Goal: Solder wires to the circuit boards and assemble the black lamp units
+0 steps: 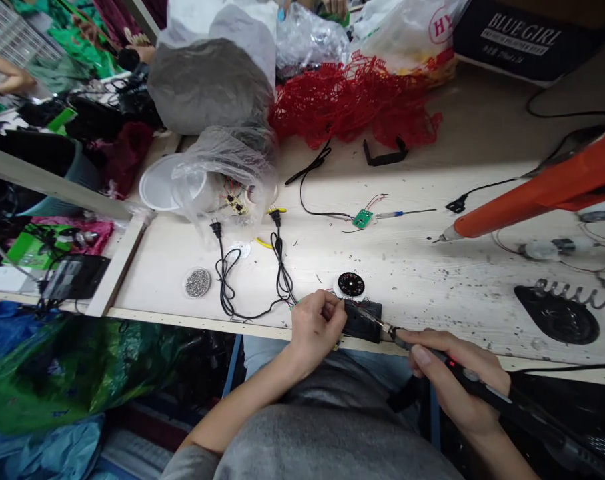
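My right hand (457, 383) is wrapped round a black soldering iron (487, 399) with a red light on its handle. The iron's metal end points left, over a black rectangular casing (367, 323) at the table's front edge. At the casing's left side my left hand (316, 323) has thumb and fingertips pinched together; what they grip is hidden. Just beyond the casing lies a white-rimmed round part with a black face (351, 285). Black power cords with plugs (278, 267) lie to the left, one running toward my left hand.
A dish of small screws (197, 283) sits left. Farther back lie a green circuit board (362, 219) and a thin blue-handled tool (397, 214). An orange electric screwdriver (527, 190) reaches in from the right, above a coiled iron stand (557, 313). Red netting (352, 100) is behind.
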Available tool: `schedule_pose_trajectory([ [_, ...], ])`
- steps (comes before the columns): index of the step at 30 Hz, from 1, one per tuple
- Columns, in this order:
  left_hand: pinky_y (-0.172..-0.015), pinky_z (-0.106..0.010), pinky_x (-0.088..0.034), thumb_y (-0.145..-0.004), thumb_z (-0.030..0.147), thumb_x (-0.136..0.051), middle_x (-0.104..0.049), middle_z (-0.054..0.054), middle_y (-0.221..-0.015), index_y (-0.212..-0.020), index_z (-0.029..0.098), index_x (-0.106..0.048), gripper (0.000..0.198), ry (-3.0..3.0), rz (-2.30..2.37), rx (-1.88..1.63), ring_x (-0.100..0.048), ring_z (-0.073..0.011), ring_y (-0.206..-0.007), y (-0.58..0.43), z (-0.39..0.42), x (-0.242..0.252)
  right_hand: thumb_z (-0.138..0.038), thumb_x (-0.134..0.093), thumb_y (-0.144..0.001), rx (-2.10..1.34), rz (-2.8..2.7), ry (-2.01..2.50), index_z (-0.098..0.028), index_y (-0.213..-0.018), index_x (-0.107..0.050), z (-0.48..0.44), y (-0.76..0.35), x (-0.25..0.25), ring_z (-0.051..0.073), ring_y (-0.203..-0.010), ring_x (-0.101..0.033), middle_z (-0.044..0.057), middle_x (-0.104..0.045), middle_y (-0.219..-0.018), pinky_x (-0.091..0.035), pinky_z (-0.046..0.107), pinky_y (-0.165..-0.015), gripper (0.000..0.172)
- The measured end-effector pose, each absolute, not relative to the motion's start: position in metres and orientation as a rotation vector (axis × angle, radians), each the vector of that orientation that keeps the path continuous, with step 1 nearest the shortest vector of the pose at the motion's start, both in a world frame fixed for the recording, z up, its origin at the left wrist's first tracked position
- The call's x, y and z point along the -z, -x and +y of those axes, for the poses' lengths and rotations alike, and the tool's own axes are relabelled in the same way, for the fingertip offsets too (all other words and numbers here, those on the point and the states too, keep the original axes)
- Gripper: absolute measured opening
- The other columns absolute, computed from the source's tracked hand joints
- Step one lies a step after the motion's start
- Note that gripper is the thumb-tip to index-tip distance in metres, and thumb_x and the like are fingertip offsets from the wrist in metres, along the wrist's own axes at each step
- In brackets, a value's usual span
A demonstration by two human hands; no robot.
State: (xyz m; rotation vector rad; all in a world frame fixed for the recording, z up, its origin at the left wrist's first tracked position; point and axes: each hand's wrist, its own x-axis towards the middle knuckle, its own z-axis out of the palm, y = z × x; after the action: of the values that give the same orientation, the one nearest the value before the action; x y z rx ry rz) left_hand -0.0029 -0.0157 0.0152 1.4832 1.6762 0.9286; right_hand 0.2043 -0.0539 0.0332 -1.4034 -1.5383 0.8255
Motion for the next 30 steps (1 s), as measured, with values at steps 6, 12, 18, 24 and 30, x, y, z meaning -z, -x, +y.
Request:
schedule_pose_trajectory([
  [6,-0.049,-0.02,-0.039,-0.081,0.02,-0.061,-0.059,0.004,-0.056,-0.069,0.02,-0.059,0.012,-1.534,1.69,-0.918,-0.053,-0.0093,-0.049,0.003,-0.015,-0.014,-0.035,-0.064,-0.095,-0.877,-1.513,1.42,-0.025,-0.094,-0.079,-0.048,-0.197,-0.035,0.019,-0.064,-0.071,0.003,-0.074,-0.074,-0.058,0.027,-0.054,0.018],
  [12,-0.051,-0.021,-0.042,-0.08,0.019,-0.062,-0.062,0.003,-0.057,-0.068,0.021,-0.058,0.013,-1.561,1.712,-0.91,-0.056,-0.0102,-0.05,0.002,-0.015,-0.013,-0.034,-0.064,-0.095,-0.858,-1.49,1.417,-0.028,-0.093,-0.079,-0.043,-0.188,-0.037,0.018,-0.064,-0.071,0.001,-0.075,-0.075,-0.059,0.027,-0.059,0.016],
  [18,-0.052,-0.021,-0.042,-0.078,0.016,-0.062,-0.063,0.004,-0.058,-0.069,0.021,-0.059,0.011,-1.553,1.719,-0.886,-0.056,-0.0102,-0.051,0.002,-0.014,-0.012,-0.036,-0.064,-0.095,-0.826,-1.545,1.41,-0.027,-0.092,-0.079,-0.039,-0.191,-0.034,0.017,-0.056,-0.068,0.001,-0.074,-0.071,-0.058,0.026,-0.054,0.018],
  [24,-0.052,-0.022,-0.041,-0.076,0.012,-0.062,-0.062,0.004,-0.057,-0.068,0.021,-0.058,0.012,-1.56,1.717,-0.879,-0.056,-0.0104,-0.051,0.002,-0.014,-0.012,-0.034,-0.063,-0.096,-0.845,-1.572,1.397,-0.028,-0.094,-0.079,-0.038,-0.192,-0.033,0.014,-0.049,-0.063,0.0,-0.072,-0.068,-0.052,0.024,-0.046,0.017],
  [30,-0.052,-0.022,-0.04,-0.075,0.011,-0.061,-0.061,0.004,-0.056,-0.067,0.021,-0.057,0.013,-1.596,1.71,-0.904,-0.055,-0.0104,-0.05,0.002,-0.013,-0.011,-0.034,-0.063,-0.096,-0.841,-1.535,1.412,-0.03,-0.094,-0.078,-0.04,-0.188,-0.034,0.015,-0.056,-0.067,-0.001,-0.074,-0.074,-0.059,0.026,-0.061,0.015],
])
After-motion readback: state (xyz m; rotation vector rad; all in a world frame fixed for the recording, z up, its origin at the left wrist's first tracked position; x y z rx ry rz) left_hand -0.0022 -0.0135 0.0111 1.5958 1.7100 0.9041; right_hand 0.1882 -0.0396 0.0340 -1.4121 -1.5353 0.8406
